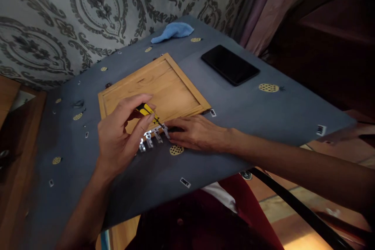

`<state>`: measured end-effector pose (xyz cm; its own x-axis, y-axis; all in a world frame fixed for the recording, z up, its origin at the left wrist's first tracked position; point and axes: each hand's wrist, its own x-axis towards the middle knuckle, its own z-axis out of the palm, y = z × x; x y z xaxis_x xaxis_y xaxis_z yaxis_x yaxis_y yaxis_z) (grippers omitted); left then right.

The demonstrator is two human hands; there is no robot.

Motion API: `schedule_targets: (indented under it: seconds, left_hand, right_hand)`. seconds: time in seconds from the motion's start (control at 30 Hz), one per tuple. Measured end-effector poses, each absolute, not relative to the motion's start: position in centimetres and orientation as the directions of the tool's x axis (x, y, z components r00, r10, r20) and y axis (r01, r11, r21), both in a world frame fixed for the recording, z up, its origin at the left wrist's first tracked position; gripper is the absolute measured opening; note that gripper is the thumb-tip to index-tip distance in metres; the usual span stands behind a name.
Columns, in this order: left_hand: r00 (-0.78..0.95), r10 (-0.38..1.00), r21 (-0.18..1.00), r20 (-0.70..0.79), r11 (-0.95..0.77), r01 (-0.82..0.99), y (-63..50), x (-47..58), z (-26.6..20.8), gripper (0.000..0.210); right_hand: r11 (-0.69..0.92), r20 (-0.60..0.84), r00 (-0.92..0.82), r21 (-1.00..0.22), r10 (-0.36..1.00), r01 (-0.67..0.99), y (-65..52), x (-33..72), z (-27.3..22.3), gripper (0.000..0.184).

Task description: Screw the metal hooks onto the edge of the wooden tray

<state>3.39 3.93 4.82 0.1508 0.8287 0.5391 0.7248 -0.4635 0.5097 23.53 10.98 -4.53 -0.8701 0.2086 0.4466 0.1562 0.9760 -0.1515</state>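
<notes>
My left hand (pixel 117 134) is closed around the yellow and black handle of a screwdriver (pixel 147 111). The screwdriver's thin shaft slants down to the right, and its tip meets a shiny metal hook rail (pixel 149 138). Several hooks stick out from this rail along the near edge of a framed wooden board (pixel 152 86), which lies flat. My right hand (pixel 197 133) rests low at the right end of the rail, fingers bent against it and the board's edge. Its fingertips are partly hidden, as is the rail's left end behind my left hand.
A black phone (pixel 230 64) lies right of the board on the grey patterned tablecloth (pixel 234 113). Towards the wall is a crumpled blue cloth (pixel 173 32). A small dark object (pixel 78 104) sits on the left. Wooden furniture (pixel 23 156) borders the table's left side.
</notes>
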Motion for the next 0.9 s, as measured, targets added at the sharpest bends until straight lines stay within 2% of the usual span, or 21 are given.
schedule_targets:
  seconds: [0.1,0.27,0.47,0.6,0.77,0.9]
  left_hand:
    - [0.158,0.827,0.503,0.539,-0.467,0.728,4.0,3.32,4.9,0.037]
    - [0.159,0.74,0.379,0.654,-0.503,0.777,4.42,3.49,4.75,0.033]
    - [0.176,0.831,0.552,0.527,-0.492,0.673,3.79,3.98,4.95,0.038]
    - [0.135,0.819,0.538,0.558,-0.481,0.693,3.65,3.98,5.21,0.038]
    - [0.042,0.816,0.595,0.577,-0.454,0.663,3.65,3.7,5.64,0.04]
    - [0.074,0.799,0.536,0.597,-0.465,0.704,3.68,3.55,5.69,0.039]
  right_hand:
    - [0.977,0.477,-0.854,-0.148,0.206,0.153,10.95,23.51,-4.7,0.023]
    - [0.975,0.455,-0.864,-0.152,0.213,0.161,10.92,23.49,-4.77,0.02]
    - [0.971,0.434,-0.875,-0.192,0.214,0.143,11.01,23.49,-4.74,0.022]
    - [0.974,0.441,-0.873,-0.175,0.21,0.145,11.03,23.49,-4.75,0.021]
    - [0.975,0.454,-0.865,-0.161,0.213,0.155,10.99,23.53,-4.58,0.019]
    - [0.975,0.446,-0.87,-0.156,0.212,0.158,10.96,23.56,-4.52,0.02]
